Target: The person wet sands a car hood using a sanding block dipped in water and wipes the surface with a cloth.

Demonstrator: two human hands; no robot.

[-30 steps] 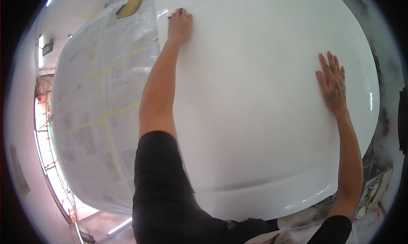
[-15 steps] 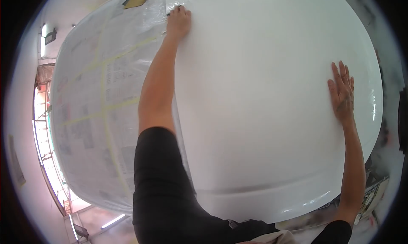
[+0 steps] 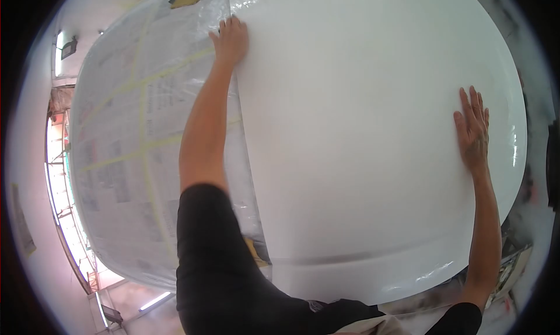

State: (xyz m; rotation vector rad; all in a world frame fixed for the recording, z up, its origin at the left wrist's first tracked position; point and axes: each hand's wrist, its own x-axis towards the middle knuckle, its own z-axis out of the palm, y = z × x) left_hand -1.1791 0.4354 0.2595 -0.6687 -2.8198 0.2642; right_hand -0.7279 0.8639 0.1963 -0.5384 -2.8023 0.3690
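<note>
the print point(image 3: 162, 95) on the newspaper-like sheets point(image 3: 119, 137) under the clear film point(image 3: 213, 14) is too blurred for any word to be read.

Smooth glossy panel point(image 3: 361, 137), wrinkled plastic sheeting point(image 3: 131, 125)

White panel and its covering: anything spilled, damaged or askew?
No spill or damage stands out on the white panel. The only mild oddity is the clear plastic sheeting, crinkled beside the left hand, while much of it lies smoother.
</note>
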